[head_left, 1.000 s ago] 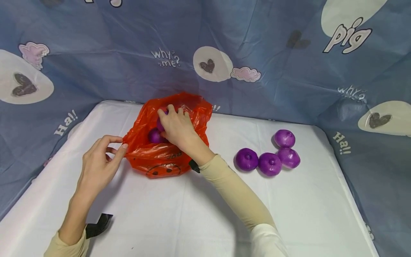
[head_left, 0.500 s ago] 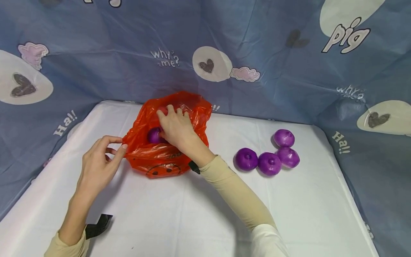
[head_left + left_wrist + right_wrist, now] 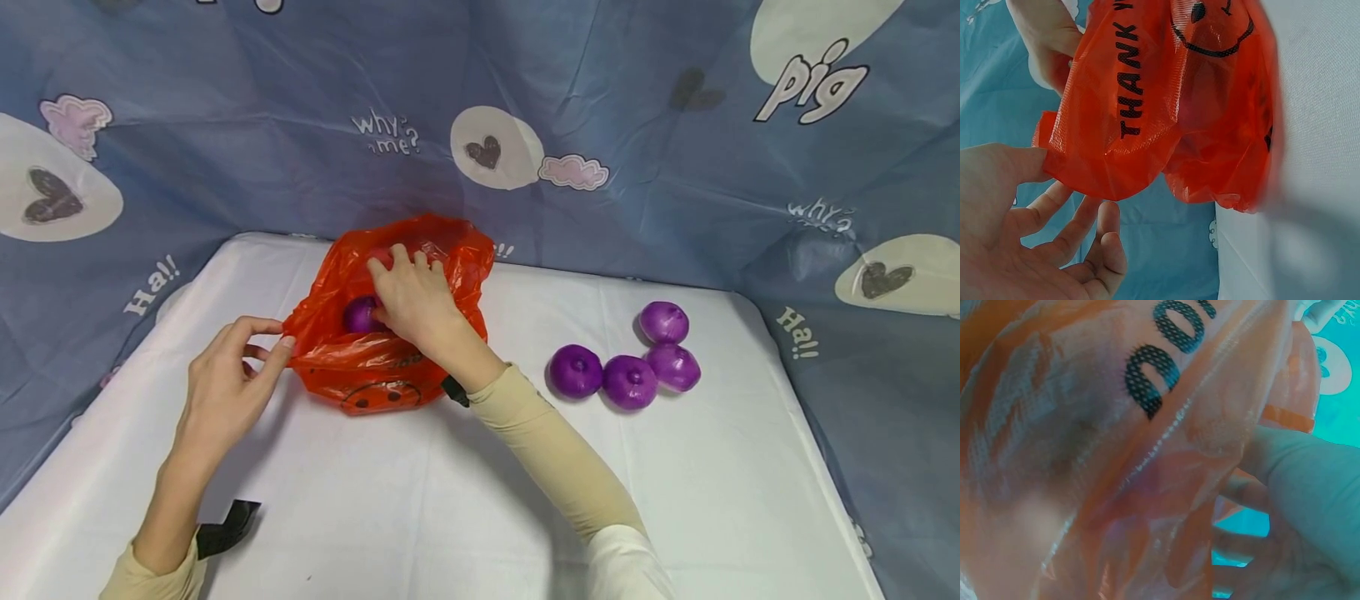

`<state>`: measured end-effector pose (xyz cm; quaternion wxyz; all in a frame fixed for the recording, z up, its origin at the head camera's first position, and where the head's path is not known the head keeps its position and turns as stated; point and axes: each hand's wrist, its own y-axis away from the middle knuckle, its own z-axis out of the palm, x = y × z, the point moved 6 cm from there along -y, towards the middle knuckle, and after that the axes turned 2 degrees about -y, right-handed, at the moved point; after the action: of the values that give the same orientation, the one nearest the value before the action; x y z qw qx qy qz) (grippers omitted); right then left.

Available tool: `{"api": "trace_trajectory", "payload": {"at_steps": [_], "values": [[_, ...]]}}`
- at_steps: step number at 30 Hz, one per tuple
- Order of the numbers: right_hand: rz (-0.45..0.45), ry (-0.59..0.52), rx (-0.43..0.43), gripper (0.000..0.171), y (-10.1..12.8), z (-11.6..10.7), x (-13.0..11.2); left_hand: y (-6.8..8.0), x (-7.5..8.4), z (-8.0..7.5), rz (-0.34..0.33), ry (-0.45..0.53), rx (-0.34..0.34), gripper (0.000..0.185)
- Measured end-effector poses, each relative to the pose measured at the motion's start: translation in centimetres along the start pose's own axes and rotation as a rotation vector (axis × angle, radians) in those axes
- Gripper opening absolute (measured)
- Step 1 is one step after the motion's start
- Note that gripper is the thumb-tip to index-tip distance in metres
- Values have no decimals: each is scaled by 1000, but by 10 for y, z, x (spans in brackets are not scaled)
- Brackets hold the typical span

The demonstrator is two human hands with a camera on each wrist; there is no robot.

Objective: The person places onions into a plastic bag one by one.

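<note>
A red plastic bag (image 3: 390,367) with black print stands with its mouth spread on the white table. At its left rim, my left hand (image 3: 228,387) pinches the film between thumb and forefinger; the other fingers stay loose, as the left wrist view shows. My right hand (image 3: 412,300) reaches into the mouth with fingers spread and bent downward. Beside its thumb, inside the bag, a purple onion (image 3: 362,315) shows. The right fingertips are partly hidden by the film in the right wrist view (image 3: 1241,544), and no onion is visible in their grasp.
Several purple onions lie grouped right of the bag: one at the left (image 3: 576,372), others touching beside it (image 3: 630,382). A blue printed cloth (image 3: 637,100) hangs behind the white table (image 3: 480,500).
A second purple onion, seen under my right fingers one second ago, has dropped out of view inside the bag. Both hands stay almost still.
</note>
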<state>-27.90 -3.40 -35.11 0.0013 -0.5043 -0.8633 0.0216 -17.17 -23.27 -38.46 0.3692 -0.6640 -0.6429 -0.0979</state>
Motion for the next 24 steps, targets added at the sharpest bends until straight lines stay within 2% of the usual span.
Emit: {"api": "trace_trajectory", "payload": {"at_steps": [9, 15, 24], "values": [[-5, -12, 61, 56, 10, -17, 6, 0, -1, 0, -6, -3, 9, 27], [-18, -52, 64, 61, 21, -31, 11, 0, -1, -1, -6, -5, 23, 27], [-24, -132, 130, 56, 49, -53, 29, -1, -3, -2, -8, -7, 25, 28]]}}
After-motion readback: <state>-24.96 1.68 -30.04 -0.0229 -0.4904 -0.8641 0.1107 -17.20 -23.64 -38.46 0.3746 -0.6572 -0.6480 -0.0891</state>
